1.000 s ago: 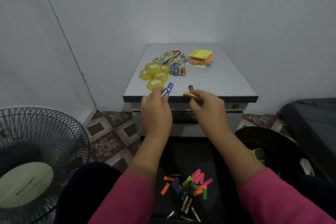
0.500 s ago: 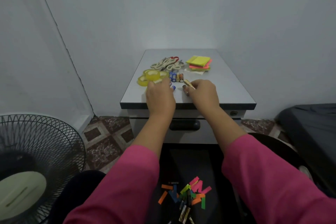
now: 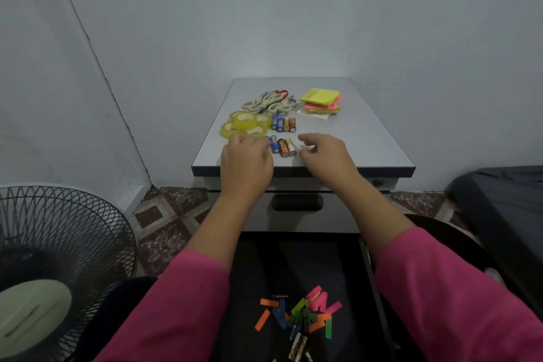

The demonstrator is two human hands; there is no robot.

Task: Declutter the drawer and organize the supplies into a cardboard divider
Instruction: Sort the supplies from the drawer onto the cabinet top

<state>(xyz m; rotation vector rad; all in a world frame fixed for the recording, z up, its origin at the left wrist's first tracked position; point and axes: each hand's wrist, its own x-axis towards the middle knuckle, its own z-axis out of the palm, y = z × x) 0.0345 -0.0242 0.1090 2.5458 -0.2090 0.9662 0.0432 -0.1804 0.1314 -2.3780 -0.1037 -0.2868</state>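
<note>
Four little batteries (image 3: 280, 146) sit side by side on the grey table (image 3: 352, 144), blue ones left, orange and gold right, just in front of the tape rolls (image 3: 245, 125). The left hand (image 3: 245, 160) rests beside them, fingers curled under so I can't tell if it's holding anything. The right hand (image 3: 324, 153) hovers on their other side, fingers loose and empty.

Batteries (image 3: 280, 146) between hands, tape rolls (image 3: 245, 125) left, scissors (image 3: 269, 101) behind

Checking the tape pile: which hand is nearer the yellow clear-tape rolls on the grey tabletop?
Left. The left hand sits at the yellow tape rolls, overlapping their near edge; the right hand is off to their right, past the nearer battery row.
</note>
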